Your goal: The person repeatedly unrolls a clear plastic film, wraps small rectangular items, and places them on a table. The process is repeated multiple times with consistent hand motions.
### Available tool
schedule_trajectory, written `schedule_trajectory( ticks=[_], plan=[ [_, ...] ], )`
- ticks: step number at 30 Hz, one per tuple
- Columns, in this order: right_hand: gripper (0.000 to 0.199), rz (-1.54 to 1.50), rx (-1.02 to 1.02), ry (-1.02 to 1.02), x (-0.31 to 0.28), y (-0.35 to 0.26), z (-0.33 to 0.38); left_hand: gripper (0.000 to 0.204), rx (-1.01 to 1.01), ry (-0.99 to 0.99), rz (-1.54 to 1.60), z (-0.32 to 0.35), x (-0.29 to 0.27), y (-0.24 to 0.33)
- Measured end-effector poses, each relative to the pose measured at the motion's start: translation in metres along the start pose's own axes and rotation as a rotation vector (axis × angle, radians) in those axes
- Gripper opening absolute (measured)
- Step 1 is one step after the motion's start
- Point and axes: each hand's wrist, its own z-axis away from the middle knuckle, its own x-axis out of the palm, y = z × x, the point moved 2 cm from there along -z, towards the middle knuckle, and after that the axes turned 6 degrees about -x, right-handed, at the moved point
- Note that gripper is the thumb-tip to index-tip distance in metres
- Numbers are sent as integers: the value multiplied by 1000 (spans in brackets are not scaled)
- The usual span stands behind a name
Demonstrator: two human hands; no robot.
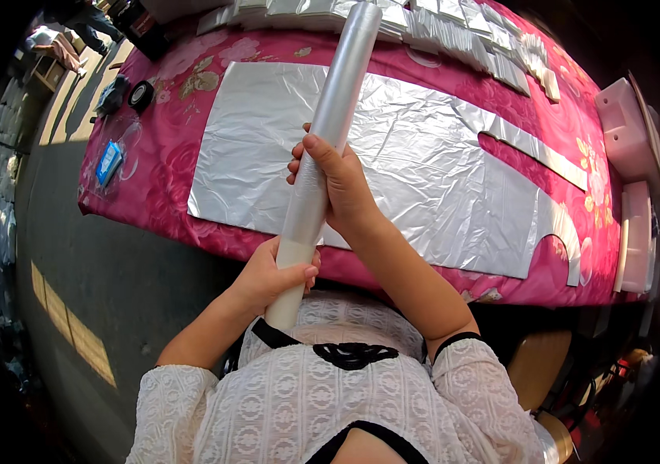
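Observation:
Both my hands hold a long roll of clear plastic film (348, 73), tilted with its far end up and to the right. My left hand (274, 272) is wrapped round the bare pale core at the near end. Higher up, my right hand (335, 174) grips the film-covered middle, thumb lying along it. Beneath the roll, a stack of silvery-white plastic vest bags (415, 170) lies flat on the table, handles pointing right. The roll covers part of the bags' left half.
A pink flowered cloth covers the table (168, 166). Folded white bags (399, 23) line its far edge. At the left lie a blue packet (109, 163) and a roll of black tape (141, 95). Pink plastic bins (624, 124) stand at the right, a wooden chair (540, 367) below them.

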Motion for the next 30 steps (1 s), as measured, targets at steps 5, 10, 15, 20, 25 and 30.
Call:
schedule_trajectory(
  ticks=[5,10,15,20,25,30],
  plan=[
    [51,31,-36,46,-1,-7,5,54,-32,-159,24,-5,-2,1],
    [47,138,-72,164,-12,1,14,57,-9,-78,-28,-18,-5,8],
    [48,145,-57,189,-16,1,14,65,56,-1,-319,-14,-3,7],
    [44,192,-73,158,-22,0,14,64,119,-33,-252,-15,8,7],
    [46,242,-125,214,-26,12,24,59,138,28,-180,-30,4,-1],
    [48,240,-19,186,-43,14,17,43,37,33,-228,-31,-4,-9]
  ],
)
